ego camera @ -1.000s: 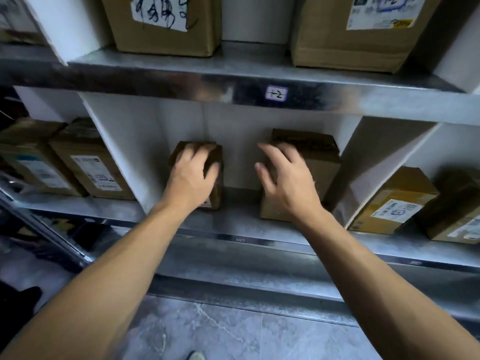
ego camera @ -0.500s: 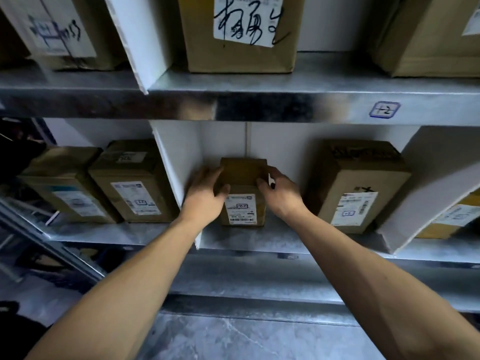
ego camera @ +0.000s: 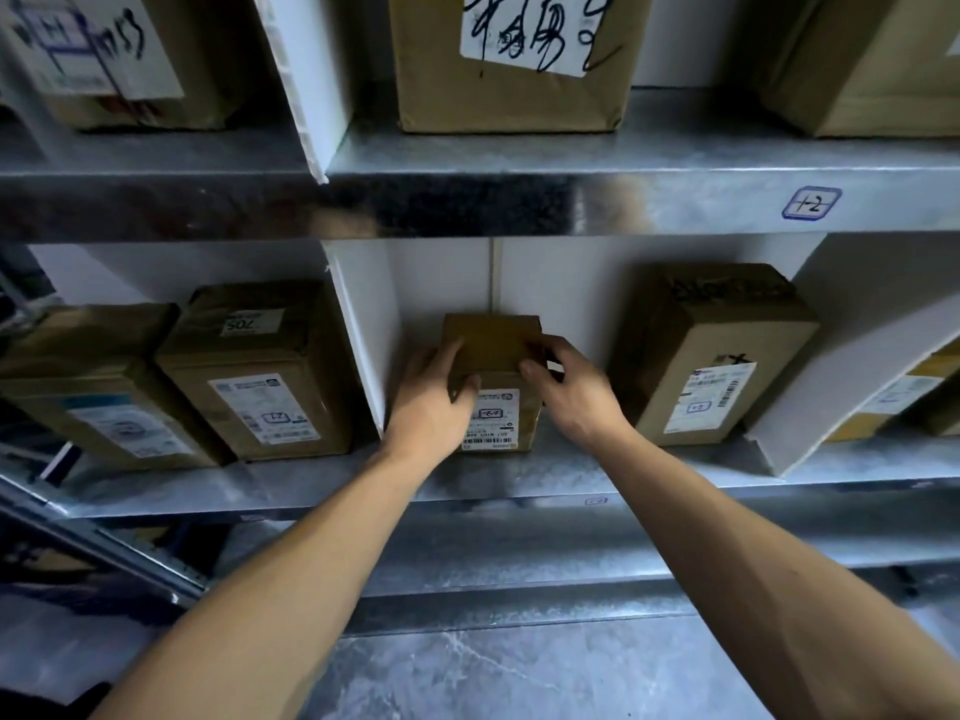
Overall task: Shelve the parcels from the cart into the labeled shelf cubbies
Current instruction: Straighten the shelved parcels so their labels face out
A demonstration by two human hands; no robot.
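- A person's left hand [ego camera: 431, 402] and right hand [ego camera: 571, 394] are gripping a small parcel [ego camera: 491, 345] from either side, fingers curling round its edges, as it is standing upright on the metal shelf [ego camera: 545, 475] of the middle cubby.
- The parcel is sitting with its printed label facing out, just beside the white divider [ego camera: 363, 345] on the left and apart from a larger box [ego camera: 711, 356] sharing the same cubby.
- A handwritten tag [ego camera: 811, 203] is marking the shelf edge above; whether it is matching the parcel's label cannot be read for certain.
- Neighbouring bays are already holding stock, with two boxes [ego camera: 260, 371] in the left cubby and a scrawled-on carton [ego camera: 511, 59] overhead, suggesting the shelving is well under way.
- The cart is lying outside the frame, so the number of parcels waiting cannot be told; for this one, only squaring it up and letting go appear to be remaining.
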